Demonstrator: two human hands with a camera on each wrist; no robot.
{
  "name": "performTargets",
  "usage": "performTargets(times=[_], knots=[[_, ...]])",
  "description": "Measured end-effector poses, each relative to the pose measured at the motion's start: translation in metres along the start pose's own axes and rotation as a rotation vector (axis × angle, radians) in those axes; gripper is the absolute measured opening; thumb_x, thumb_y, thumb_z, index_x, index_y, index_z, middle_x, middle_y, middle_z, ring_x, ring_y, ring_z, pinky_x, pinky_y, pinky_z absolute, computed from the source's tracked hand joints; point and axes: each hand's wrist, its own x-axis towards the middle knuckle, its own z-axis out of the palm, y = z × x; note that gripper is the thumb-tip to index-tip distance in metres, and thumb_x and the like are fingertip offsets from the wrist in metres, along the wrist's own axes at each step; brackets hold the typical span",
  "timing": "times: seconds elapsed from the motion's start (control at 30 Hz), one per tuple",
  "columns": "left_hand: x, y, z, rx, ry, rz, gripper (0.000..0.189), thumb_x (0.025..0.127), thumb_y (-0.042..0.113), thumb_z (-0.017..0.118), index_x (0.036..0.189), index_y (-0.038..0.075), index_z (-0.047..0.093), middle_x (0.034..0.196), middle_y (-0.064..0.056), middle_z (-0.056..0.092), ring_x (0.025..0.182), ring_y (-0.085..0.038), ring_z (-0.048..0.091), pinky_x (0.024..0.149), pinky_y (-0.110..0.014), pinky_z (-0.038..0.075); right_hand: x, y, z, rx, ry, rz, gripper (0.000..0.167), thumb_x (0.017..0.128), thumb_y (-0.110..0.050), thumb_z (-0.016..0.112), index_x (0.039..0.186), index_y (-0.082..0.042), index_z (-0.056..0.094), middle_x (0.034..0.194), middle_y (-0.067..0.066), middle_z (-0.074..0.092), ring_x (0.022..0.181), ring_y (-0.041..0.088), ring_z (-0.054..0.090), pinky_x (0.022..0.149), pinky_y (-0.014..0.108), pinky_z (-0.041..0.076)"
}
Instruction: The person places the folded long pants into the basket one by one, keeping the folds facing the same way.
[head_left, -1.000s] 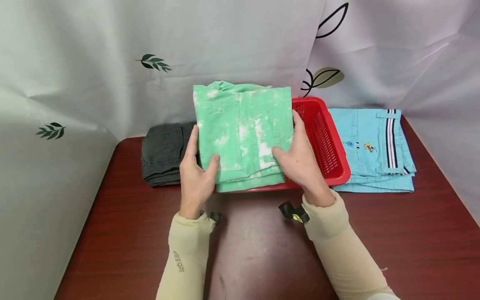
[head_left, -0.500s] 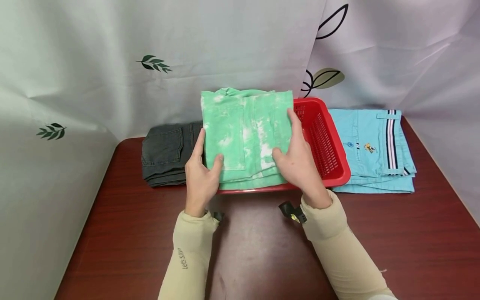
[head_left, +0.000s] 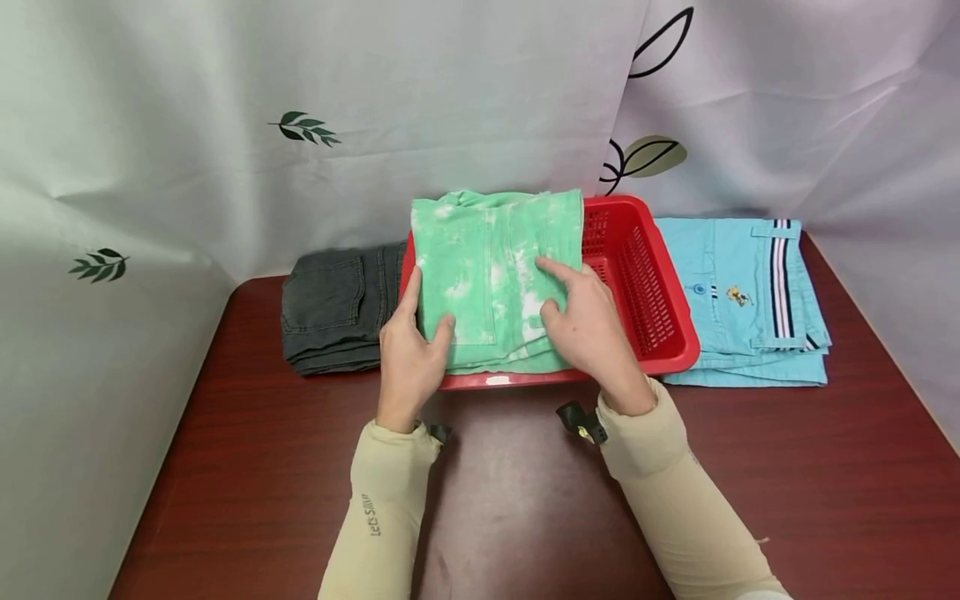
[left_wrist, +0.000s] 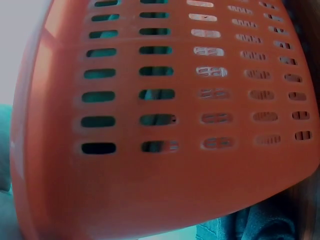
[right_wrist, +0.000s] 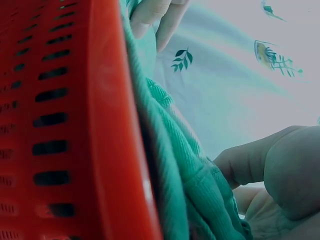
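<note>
Folded green pants [head_left: 461, 267] with white blotches and a stitched pocket lie over the left and middle part of a red plastic basket [head_left: 678, 346]. My left hand [head_left: 411, 358] holds their left edge, its thumb on top and most of its other fingers hidden. With index finger and thumb on the upper face, my right hand [head_left: 592, 329] touches the right part of the pants. In the right wrist view the layered green cloth [right_wrist: 170, 150] sits against the basket rim [right_wrist: 120, 150]. The slotted basket wall [left_wrist: 165, 185] fills most of the left wrist view.
Folded dark grey jeans [head_left: 330, 300] lie left of the basket. Folded light blue pants [head_left: 735, 300] with a striped band lie to its right. All stand on a dark red wooden table [head_left: 510, 492], before a white leaf-printed curtain [head_left: 450, 92].
The green pants have moved down and slightly right onto the basket, both hands moving along. My right index finger has shifted from their right edge onto their upper face.
</note>
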Motion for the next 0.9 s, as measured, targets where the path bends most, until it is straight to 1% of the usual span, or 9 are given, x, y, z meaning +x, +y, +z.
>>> performTargets(times=[0.13,0.37,0.6,0.7,0.73,0.77,0.8,0.83,0.9], knots=[[0.0,0.0,0.0,0.036,-0.018,-0.027,0.071,0.092,0.005,0.065,0.156,0.007,0.034,0.152,-0.018,0.045,0.135,-0.027,0.049,0.107,-0.044,0.042,0.001,0.002,0.002,-0.013,-0.016,0.01,0.056,0.091,-0.001,0.054,0.147,-0.01,0.053,0.143,0.019,0.049,0.118,0.031,0.051,0.096,0.048,0.047],[0.001,0.002,0.001,0.092,-0.05,-0.056,0.071,0.093,0.005,0.065,0.156,0.005,0.033,0.154,-0.016,0.043,0.137,-0.029,0.047,0.108,-0.044,0.042,0.002,0.003,0.008,-0.062,-0.026,-0.012,0.058,0.09,0.0,0.052,0.147,-0.008,0.052,0.129,0.022,0.054,0.11,0.032,0.051,0.092,0.048,0.045],[0.001,0.001,0.004,0.148,-0.052,-0.049,0.07,0.092,0.005,0.065,0.155,0.003,0.035,0.154,-0.016,0.041,0.137,-0.03,0.047,0.107,-0.045,0.044,0.004,0.004,0.013,-0.1,-0.038,0.004,0.057,0.091,-0.002,0.053,0.148,-0.005,0.051,0.132,0.023,0.052,0.111,0.032,0.051,0.093,0.048,0.047],[0.002,0.0,0.005,0.166,-0.042,-0.043,0.069,0.091,0.004,0.065,0.154,0.002,0.037,0.153,-0.018,0.043,0.133,-0.033,0.051,0.103,-0.045,0.047,0.005,0.004,0.014,-0.112,-0.051,0.012,0.056,0.091,-0.004,0.054,0.148,-0.004,0.05,0.134,0.023,0.051,0.112,0.032,0.051,0.093,0.047,0.048],[0.002,0.0,0.006,0.171,-0.039,-0.042,0.068,0.091,0.004,0.065,0.154,0.002,0.037,0.148,-0.021,0.049,0.125,-0.035,0.057,0.098,-0.045,0.049,0.006,0.005,0.015,-0.113,-0.057,0.015,0.056,0.092,-0.004,0.054,0.148,-0.004,0.05,0.134,0.023,0.051,0.111,0.031,0.051,0.092,0.047,0.048],[0.002,0.0,0.006,0.177,-0.039,-0.043,0.068,0.091,0.004,0.064,0.153,0.002,0.038,0.14,-0.024,0.056,0.112,-0.036,0.063,0.091,-0.045,0.052,0.006,0.005,0.015,-0.115,-0.063,0.016,0.056,0.092,-0.004,0.054,0.148,-0.004,0.05,0.134,0.023,0.051,0.11,0.031,0.051,0.091,0.046,0.048],[0.002,0.0,0.007,0.183,-0.038,-0.04,0.067,0.091,0.004,0.064,0.153,0.001,0.038,0.139,-0.025,0.056,0.101,-0.037,0.065,0.085,-0.044,0.053,0.007,0.005,0.015,-0.117,-0.069,0.017,0.056,0.092,-0.004,0.054,0.148,-0.003,0.05,0.134,0.023,0.051,0.11,0.031,0.05,0.091,0.046,0.048],[0.002,0.0,0.007,0.191,-0.037,-0.038,0.067,0.091,0.004,0.064,0.153,0.001,0.039,0.138,-0.024,0.057,0.094,-0.038,0.065,0.081,-0.043,0.052,0.007,0.005,0.015,-0.119,-0.076,0.018,0.056,0.092,-0.004,0.054,0.148,-0.003,0.049,0.134,0.023,0.051,0.109,0.03,0.05,0.09,0.045,0.048],[0.003,0.001,0.008,0.207,-0.039,-0.035,0.066,0.091,0.003,0.063,0.152,0.0,0.039,0.138,-0.025,0.057,0.073,-0.034,0.06,0.073,-0.041,0.049,0.008,0.006,0.015,-0.123,-0.091,0.021,0.056,0.092,-0.004,0.054,0.148,-0.002,0.049,0.134,0.023,0.051,0.108,0.03,0.05,0.09,0.045,0.047]])
